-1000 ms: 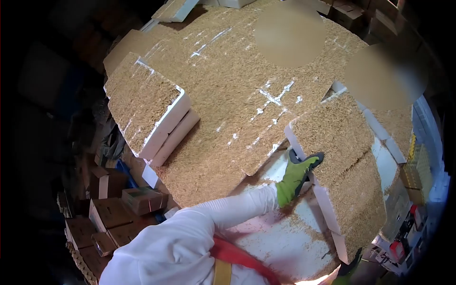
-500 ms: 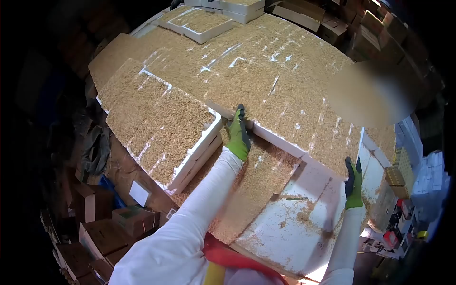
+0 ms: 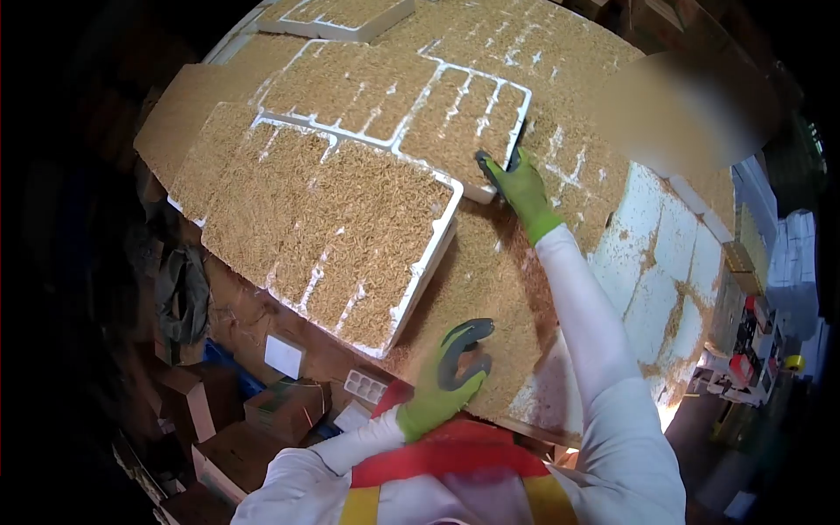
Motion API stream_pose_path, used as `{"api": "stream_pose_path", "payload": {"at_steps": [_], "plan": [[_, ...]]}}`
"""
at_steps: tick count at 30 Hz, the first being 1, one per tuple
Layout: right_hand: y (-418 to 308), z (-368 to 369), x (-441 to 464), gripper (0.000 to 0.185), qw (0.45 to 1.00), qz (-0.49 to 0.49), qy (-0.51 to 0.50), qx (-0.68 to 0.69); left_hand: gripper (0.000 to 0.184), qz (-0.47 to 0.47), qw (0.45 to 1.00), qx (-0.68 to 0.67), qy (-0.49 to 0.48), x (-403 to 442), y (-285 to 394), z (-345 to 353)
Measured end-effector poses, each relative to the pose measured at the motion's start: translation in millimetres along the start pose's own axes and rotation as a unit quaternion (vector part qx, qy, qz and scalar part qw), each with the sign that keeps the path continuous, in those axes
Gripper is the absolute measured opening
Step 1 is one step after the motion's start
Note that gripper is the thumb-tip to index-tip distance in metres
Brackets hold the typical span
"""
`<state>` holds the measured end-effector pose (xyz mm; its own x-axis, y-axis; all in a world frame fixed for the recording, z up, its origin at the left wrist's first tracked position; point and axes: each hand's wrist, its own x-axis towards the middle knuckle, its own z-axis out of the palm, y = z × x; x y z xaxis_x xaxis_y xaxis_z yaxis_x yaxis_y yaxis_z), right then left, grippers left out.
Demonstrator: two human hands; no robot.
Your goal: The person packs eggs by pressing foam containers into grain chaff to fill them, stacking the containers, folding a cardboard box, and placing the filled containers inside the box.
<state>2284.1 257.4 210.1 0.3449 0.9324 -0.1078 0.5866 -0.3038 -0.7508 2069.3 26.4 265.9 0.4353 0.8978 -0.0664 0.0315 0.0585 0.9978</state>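
My right hand (image 3: 522,188), in a green and dark grey glove, grips the near right corner of a white foam tray (image 3: 518,122). Loose tan, grain-like material fills this tray, with white ridges showing through. My left hand (image 3: 444,378), gloved the same way, is close to my body above the near part of the table. Its fingers are curved and apart from the thumb, with nothing between them. Left of my hands, more filled foam trays (image 3: 418,278) are stacked, white rims showing along their edges.
Tan material covers much of the wide table, with white panels (image 3: 643,289) showing at the right. Another filled tray (image 3: 350,33) lies at the far left. Cardboard boxes (image 3: 236,464) stand on the floor at lower left. A blurred patch hides the far right.
My left hand has come back from the trays toward my body. My right hand has moved left and away with the tray, which now sits farther left beside the stacked trays.
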Motion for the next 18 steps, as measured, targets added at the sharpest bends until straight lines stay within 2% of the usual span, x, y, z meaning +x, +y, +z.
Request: {"api": "stream_pose_path", "payload": {"at_steps": [2,4,6,7,8,9,10,11,12,13,14,17,18], "plan": [[-4,-9,-2,0.063,0.996,-0.01,-0.075,-0.038,0.036,-0.043,0.998,-0.032,0.023,-17,13,-24],[19,-10,-18,0.06,0.993,-0.033,0.066,0.087,0.034,-0.074,0.997,0.002,0.026,-40,1,-53],[27,-40,-85,0.052,0.97,-0.015,0.162,0.18,0.032,-0.19,0.979,-0.063,0.033,-69,-18,-77],[22,-54,-130,0.056,0.973,-0.002,0.229,0.022,0.029,-0.16,0.982,-0.08,0.053,-85,-37,-86],[64,-52,-168,0.058,0.961,0.002,0.274,0.016,0.028,-0.201,0.971,-0.119,0.055,-93,-45,-93],[116,-49,-214,0.059,0.953,0.043,0.262,-0.144,0.027,-0.241,0.956,-0.156,0.058,-99,-50,-99],[126,-36,-264,0.059,0.957,0.113,0.236,-0.122,0.026,-0.279,0.939,-0.19,0.061,-104,-57,-104],[159,-12,-309,0.065,0.947,0.23,0.142,-0.173,0.024,-0.277,0.94,-0.194,0.038,-110,-72,-108],[142,7,-341,0.067,0.934,0.251,0.01,-0.255,0.024,-0.295,0.934,-0.2,0.027,-113,-88,-108],[137,34,-364,0.067,0.963,0.245,0.099,-0.045,0.024,-0.312,0.928,-0.205,0.017,-114,-103,-107],[137,55,-377,0.067,0.943,0.225,0.181,0.167,0.024,-0.33,0.92,-0.209,0.008,-115,-110,-104],[108,40,-374,0.064,0.866,0.205,0.165,0.426,0.023,-0.323,0.937,-0.133,0.005,-113,-103,-92],[114,38,-373,0.063,0.879,0.19,0.164,0.405,0.022,-0.318,0.934,-0.162,0.02,-112,-104,-88]]}}
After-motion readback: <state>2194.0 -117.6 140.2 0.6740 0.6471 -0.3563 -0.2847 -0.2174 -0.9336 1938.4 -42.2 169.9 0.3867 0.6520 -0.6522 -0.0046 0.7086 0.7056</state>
